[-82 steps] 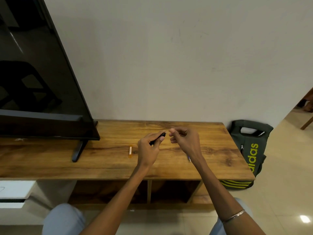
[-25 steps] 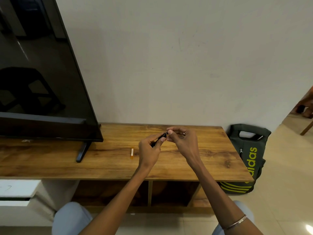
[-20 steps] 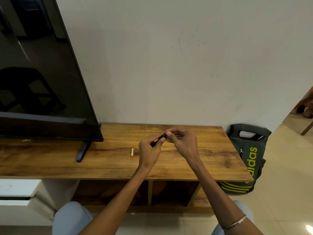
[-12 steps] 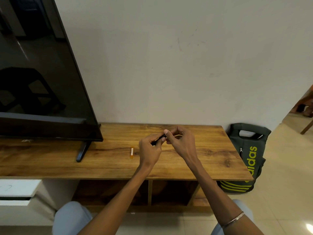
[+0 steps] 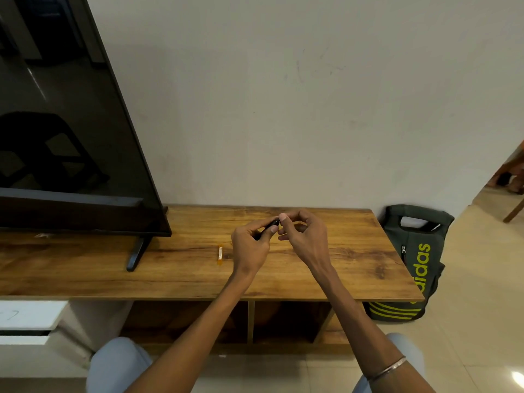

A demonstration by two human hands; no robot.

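Note:
My left hand (image 5: 249, 245) grips a slim black stick-like object (image 5: 268, 227) above the wooden TV stand (image 5: 181, 273). Its dark tip pokes out past my thumb. My right hand (image 5: 304, 236) is right beside it, thumb and forefinger pinched at that tip, the other fingers curled. Whether the right fingers hold a separate small part is hidden. A small orange and white piece (image 5: 220, 253) lies flat on the wood just left of my left hand.
A large black TV (image 5: 62, 131) on a slanted foot (image 5: 136, 255) fills the left. A dark bag with yellow-green lettering (image 5: 416, 259) stands on the floor against the stand's right end. Open shelves lie below the top. My knees show at the bottom.
Both hands have stayed together over the stand. My right fingers have shifted slightly around the tip of the black object; the orange piece has not moved.

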